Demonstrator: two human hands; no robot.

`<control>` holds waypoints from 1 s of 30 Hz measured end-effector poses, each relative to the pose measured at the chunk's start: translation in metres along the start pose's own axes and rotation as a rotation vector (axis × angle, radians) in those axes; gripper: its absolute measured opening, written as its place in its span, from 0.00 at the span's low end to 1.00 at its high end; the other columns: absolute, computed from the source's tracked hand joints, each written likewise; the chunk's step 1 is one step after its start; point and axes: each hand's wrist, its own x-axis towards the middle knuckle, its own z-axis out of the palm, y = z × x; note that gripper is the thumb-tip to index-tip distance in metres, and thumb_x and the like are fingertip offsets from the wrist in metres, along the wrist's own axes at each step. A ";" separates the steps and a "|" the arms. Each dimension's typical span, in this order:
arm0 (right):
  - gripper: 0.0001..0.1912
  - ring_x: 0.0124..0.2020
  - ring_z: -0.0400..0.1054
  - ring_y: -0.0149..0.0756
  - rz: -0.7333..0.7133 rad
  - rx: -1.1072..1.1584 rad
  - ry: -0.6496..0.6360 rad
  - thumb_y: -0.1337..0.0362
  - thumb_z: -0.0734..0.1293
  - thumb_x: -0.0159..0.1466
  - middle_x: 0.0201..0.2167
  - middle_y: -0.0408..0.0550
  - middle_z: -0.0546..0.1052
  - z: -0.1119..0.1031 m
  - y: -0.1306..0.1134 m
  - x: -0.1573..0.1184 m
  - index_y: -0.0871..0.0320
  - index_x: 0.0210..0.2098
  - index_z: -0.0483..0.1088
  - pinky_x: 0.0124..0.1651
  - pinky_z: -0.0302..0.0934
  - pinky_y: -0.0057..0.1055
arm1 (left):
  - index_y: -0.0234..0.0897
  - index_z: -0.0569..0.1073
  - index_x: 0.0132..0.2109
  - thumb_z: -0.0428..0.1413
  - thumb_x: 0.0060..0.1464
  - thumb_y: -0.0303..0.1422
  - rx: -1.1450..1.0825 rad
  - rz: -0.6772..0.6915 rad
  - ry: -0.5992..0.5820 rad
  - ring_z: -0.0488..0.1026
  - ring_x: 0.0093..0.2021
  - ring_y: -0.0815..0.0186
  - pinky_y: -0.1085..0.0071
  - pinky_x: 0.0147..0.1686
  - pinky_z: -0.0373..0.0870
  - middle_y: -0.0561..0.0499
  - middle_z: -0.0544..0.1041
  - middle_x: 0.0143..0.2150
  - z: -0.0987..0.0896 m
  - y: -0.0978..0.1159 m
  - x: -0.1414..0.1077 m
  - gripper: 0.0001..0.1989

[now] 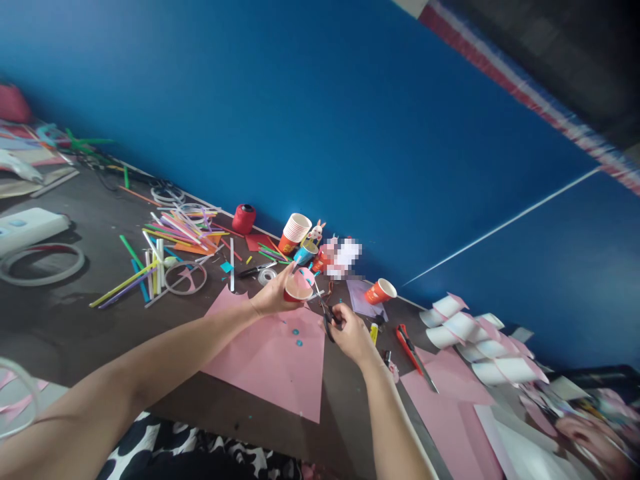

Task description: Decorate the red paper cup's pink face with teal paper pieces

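My left hand is closed around a red paper cup, tilted so that its open mouth faces me. Attached to or held against the cup's far side is a pink paper piece with small blue bits on it. In my right hand are black-handled scissors, their blades pointing up and left close to the cup and the pink piece. Whether the blades touch anything cannot be made out. Below both hands lies a pink paper sheet with a few small blue scraps.
Behind my hands stand stacked paper cups, a red thread spool and a single red cup. Coloured strips and tape rolls lie left. To the right are a red utility knife and white paper rolls. A blue wall rises behind.
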 end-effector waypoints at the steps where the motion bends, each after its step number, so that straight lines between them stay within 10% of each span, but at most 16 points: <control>1: 0.10 0.26 0.63 0.31 -0.001 -0.002 0.002 0.57 0.63 0.53 0.24 0.42 0.70 0.001 0.000 0.000 0.57 0.31 0.63 0.28 0.54 0.24 | 0.32 0.43 0.61 0.62 0.37 0.38 0.005 -0.001 0.001 0.64 0.51 0.51 0.54 0.48 0.65 0.36 0.63 0.54 0.000 0.000 0.000 0.49; 30: 0.14 0.20 0.57 0.28 0.067 0.005 0.092 0.52 0.63 0.53 0.17 0.39 0.64 0.006 -0.003 -0.019 0.56 0.25 0.61 0.24 0.50 0.23 | 0.32 0.41 0.62 0.61 0.38 0.37 0.004 0.029 -0.038 0.61 0.55 0.50 0.53 0.51 0.62 0.35 0.60 0.57 -0.002 -0.003 -0.001 0.49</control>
